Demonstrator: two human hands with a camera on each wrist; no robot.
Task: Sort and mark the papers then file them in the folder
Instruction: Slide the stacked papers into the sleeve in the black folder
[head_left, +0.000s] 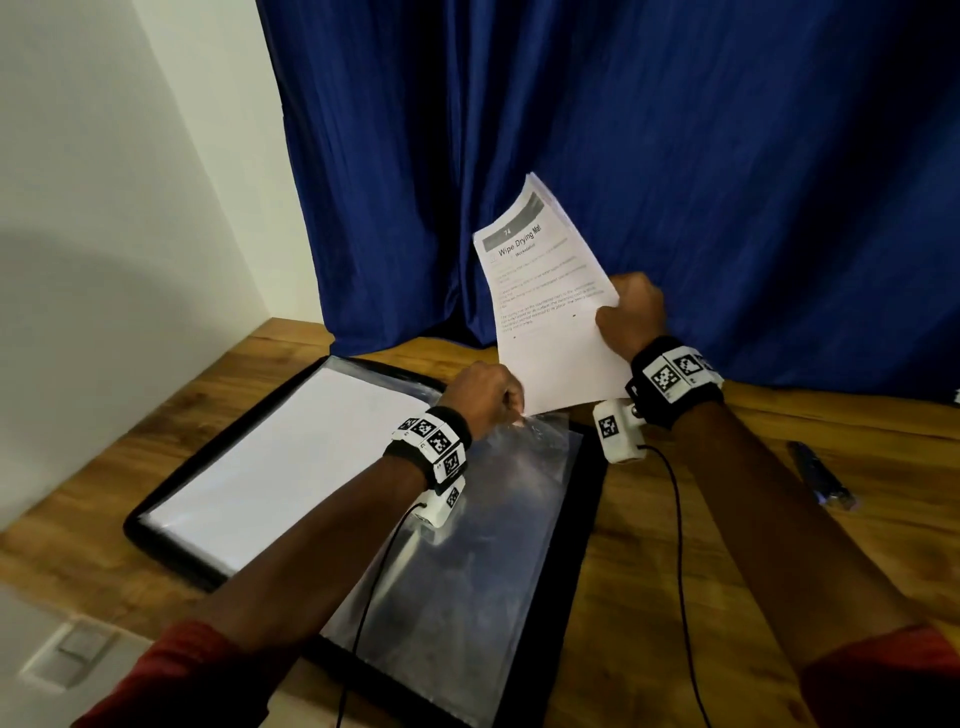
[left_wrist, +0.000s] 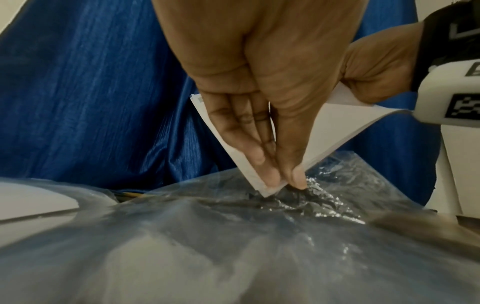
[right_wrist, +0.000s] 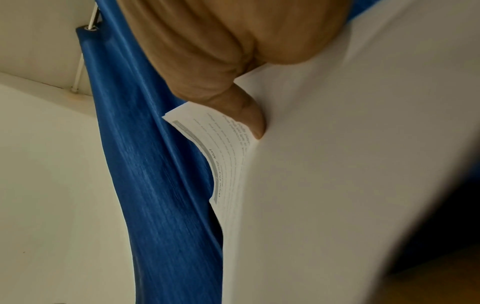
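A black folder (head_left: 136, 525) lies open on the wooden table. Its left page holds a white sheet (head_left: 291, 457) under plastic. Its right page is a clear plastic sleeve (head_left: 467, 571) (left_wrist: 233, 246). Above the sleeve's far edge stands a thin stack of printed papers (head_left: 550, 312) (left_wrist: 337, 127) (right_wrist: 337, 164), the top one headed "Wipe Drying Mat". My right hand (head_left: 618, 306) grips the stack's right edge, the thumb (right_wrist: 255, 127) pressed on the printed side. My left hand (head_left: 511, 405) (left_wrist: 284, 181) pinches the stack's lower corner where it meets the sleeve's crumpled edge.
A dark blue pen (head_left: 821, 475) lies on the table to the right of my right forearm. A blue curtain (head_left: 675, 130) hangs close behind the table, and a white wall (head_left: 104, 208) stands at the left. Bare wood shows right of the folder.
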